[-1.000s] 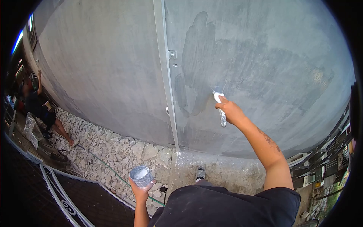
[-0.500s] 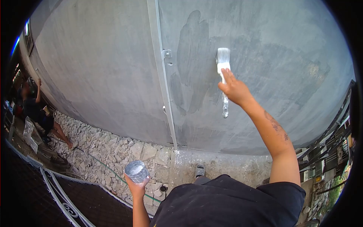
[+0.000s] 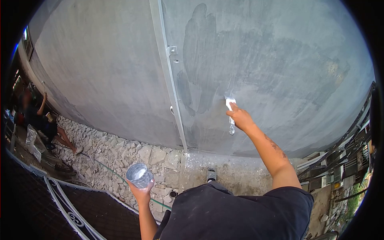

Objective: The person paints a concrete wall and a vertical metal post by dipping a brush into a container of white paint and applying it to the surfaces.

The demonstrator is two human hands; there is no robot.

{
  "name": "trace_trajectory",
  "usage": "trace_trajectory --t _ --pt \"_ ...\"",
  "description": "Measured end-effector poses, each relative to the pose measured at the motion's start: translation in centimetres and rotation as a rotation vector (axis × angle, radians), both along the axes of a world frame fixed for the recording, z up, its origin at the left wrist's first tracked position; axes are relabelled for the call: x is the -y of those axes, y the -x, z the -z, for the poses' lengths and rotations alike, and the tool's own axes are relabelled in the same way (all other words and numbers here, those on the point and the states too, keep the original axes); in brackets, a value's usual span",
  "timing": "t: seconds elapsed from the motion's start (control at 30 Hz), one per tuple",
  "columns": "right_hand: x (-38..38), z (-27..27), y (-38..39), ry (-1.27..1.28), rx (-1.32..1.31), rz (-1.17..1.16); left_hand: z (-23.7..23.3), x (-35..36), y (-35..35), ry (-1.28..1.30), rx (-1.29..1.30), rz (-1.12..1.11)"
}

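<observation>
A paintbrush (image 3: 230, 105) with a white ferrule and a paint-smeared handle is gripped in my right hand (image 3: 241, 118). Its bristles press against the grey wall (image 3: 264, 80), where darker wet-looking patches show. Low on the left, my left hand (image 3: 141, 191) holds up a clear container (image 3: 139, 175) spattered with grey, with whitish liquid inside. The container is apart from the wall.
A metal strip (image 3: 169, 76) with a bracket runs down the wall. Rubble (image 3: 116, 150) and a green hose (image 3: 116, 174) lie along its foot at left. Another person (image 3: 37, 116) sits at far left. A scrolled railing (image 3: 66, 210) stands lower left.
My right hand has brought the paintbrush down the wall and slightly left. The container in my left hand shifts a little up and left in view as the camera moves.
</observation>
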State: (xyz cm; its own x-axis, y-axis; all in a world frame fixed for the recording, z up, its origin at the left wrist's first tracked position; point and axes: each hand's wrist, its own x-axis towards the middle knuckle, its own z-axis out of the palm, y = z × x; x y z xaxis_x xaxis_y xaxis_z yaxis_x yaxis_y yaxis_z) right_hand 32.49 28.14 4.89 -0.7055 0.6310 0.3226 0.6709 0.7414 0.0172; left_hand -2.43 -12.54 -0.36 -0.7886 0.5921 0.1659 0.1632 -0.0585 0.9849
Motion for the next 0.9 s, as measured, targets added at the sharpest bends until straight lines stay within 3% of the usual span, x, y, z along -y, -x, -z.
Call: trace_trajectory --t 0.1,0.17,0.27,0.37,0.47,0.6,0.7,0.9 --pt "1.4 -6.7 -0.8 -0.170 -0.160 -0.002 0.5 0.0 -0.7 -0.062 0.022 0.012" --pt "2.4 -9.6 -0.8 -0.526 -0.240 -0.049 0.8 -0.1 -1.5 -0.044 0.032 0.018" --pt "2.2 -8.7 -0.6 -0.494 -0.188 -0.050 2.1 0.4 -2.2 -0.009 0.017 0.012" --pt "-1.0 0.0 -0.7 -0.382 -0.031 -0.082 1.0 -0.3 -3.8 -0.007 0.100 0.092" --pt "0.0 8.4 -0.8 -0.054 0.169 -0.081 3.1 -0.5 -3.9 0.034 0.038 0.072" --pt "3.7 11.1 0.7 0.263 0.211 -0.070 1.9 -0.7 -5.1 -0.006 0.071 0.086" --pt "2.0 7.9 1.4 0.287 0.122 -0.099 3.0 -0.4 -5.0 0.015 0.044 0.105" --pt "1.0 -9.0 2.7 -0.107 -0.412 -0.145 2.4 -0.3 -5.1 0.086 -0.015 0.104"
